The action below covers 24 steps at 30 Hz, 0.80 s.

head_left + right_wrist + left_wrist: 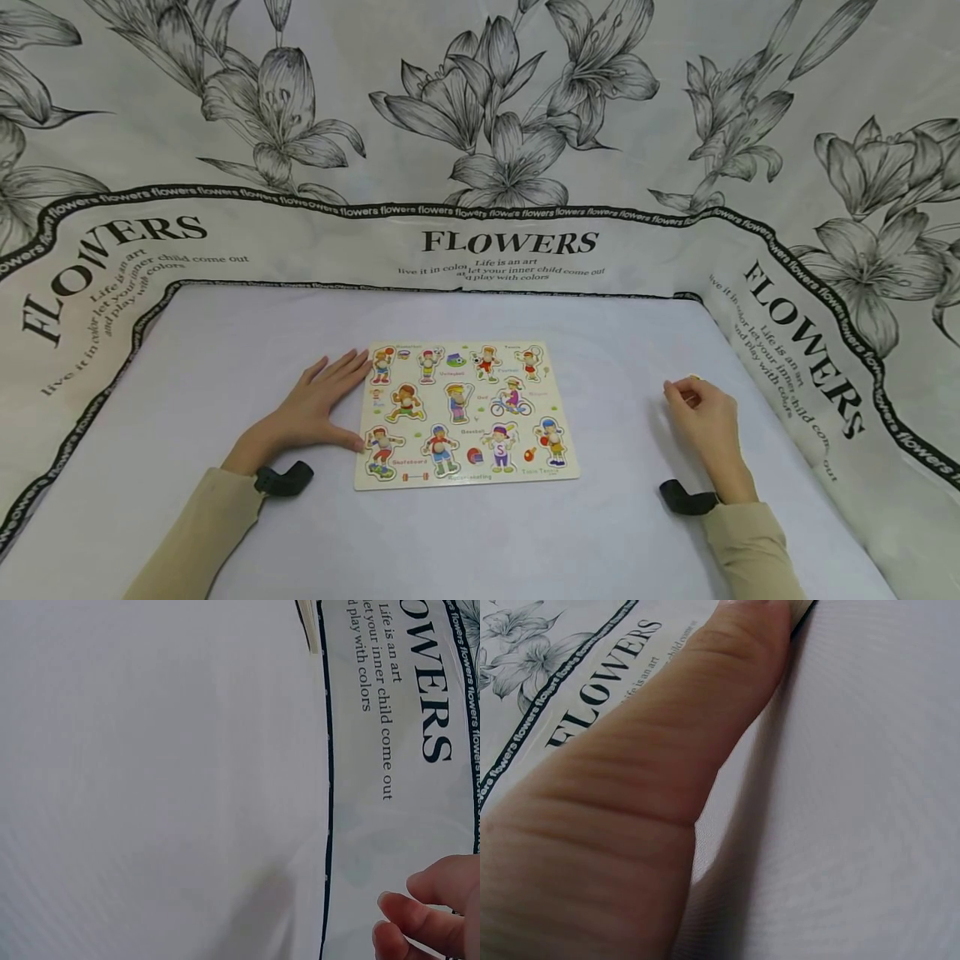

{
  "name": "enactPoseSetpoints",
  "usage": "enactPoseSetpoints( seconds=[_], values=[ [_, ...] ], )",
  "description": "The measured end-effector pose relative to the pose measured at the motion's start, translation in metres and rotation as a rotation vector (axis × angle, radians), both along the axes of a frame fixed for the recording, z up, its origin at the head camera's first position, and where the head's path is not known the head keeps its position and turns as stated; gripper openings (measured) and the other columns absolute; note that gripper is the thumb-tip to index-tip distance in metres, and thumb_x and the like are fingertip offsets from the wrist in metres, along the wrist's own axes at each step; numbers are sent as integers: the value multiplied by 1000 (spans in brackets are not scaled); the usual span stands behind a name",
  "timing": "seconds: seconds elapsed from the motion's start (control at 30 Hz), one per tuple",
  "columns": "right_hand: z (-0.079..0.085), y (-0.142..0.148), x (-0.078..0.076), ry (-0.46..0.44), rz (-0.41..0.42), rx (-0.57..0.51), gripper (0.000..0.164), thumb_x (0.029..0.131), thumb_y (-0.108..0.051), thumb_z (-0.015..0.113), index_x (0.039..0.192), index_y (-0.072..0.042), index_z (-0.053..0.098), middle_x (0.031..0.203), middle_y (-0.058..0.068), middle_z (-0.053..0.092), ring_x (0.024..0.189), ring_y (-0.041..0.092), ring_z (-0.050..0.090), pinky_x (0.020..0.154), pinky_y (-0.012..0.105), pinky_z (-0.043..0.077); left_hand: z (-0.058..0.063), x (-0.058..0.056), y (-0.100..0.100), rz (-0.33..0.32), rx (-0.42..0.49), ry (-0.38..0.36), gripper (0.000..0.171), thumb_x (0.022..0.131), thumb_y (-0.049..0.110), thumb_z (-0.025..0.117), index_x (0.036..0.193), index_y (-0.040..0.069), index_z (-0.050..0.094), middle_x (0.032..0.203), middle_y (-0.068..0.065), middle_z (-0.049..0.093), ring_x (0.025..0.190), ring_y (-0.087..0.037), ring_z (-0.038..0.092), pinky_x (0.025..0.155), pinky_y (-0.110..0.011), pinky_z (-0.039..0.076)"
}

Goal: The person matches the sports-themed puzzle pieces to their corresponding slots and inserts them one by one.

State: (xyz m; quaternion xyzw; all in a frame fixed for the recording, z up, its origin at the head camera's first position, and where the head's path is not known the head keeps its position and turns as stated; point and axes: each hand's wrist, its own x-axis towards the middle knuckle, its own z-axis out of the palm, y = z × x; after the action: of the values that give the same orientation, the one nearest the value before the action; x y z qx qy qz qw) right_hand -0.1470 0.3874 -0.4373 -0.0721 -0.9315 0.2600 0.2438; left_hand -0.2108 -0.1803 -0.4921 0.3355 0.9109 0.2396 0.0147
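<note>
A wooden puzzle board (471, 417) lies flat on the white table, its sports-playing child figures seated in several cut-outs. At its left edge rests my left hand (311, 408), fingers straight and thumb spread away from them. The thumb tip meets the board's lower left side; in the left wrist view the thumb (652, 750) fills much of the picture, with a corner of the board just past its tip. My right hand (701, 421) is held well to the right of the board, fingers loosely curled. In the right wrist view its fingertips (401, 907) show nothing between them.
White cloth covers the table (480, 550). A floral curtain (517, 250) printed with "FLOWERS" surrounds the back and both sides. Black wrist-camera mounts (285, 479) sit on both wrists beside beige sleeves (202, 533).
</note>
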Motion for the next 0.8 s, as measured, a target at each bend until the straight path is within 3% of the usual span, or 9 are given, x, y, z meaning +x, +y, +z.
enactPoseSetpoints(
  seconds=[0.17, 0.43, 0.63, 0.8],
  values=[
    [2, 15, -2, -54, -47, 31, 17, 91, -15, 65, 89, 0, 72, 85, 14, 67, 70, 11, 51, 62, 22, 39, 1, 0, 0, 0, 2, 4, 127, 63, 75, 76, 157, 6, 25, 165, -11, 16, 151, -33, 11, 119, -57, 0],
    [1, 33, -3, -155, -68, 44, 23, 91, -14, 61, 101, 6, 67, 97, 24, 55, 82, 33, 52, 66, 37, 36, -2, 0, -1, 0, 14, 23, 128, 62, 76, 76, 157, 6, 26, 165, -11, 17, 151, -33, 11, 119, -57, 1],
    [-4, 41, -3, -184, -57, 52, 23, 90, -13, 62, 98, 8, 67, 94, 24, 57, 84, 34, 52, 67, 38, 38, -4, -1, -1, -10, 31, 54, 126, 63, 75, 76, 156, 5, 28, 164, -14, 21, 150, -36, 15, 118, -59, 4],
    [-7, 45, -6, -208, -63, 36, 19, 89, -10, 62, 97, 7, 66, 92, 22, 59, 84, 32, 53, 67, 36, 39, -4, -1, -1, -4, 18, 38, 126, 64, 76, 75, 157, 6, 27, 164, -12, 19, 151, -35, 13, 118, -58, 2]
  ],
)
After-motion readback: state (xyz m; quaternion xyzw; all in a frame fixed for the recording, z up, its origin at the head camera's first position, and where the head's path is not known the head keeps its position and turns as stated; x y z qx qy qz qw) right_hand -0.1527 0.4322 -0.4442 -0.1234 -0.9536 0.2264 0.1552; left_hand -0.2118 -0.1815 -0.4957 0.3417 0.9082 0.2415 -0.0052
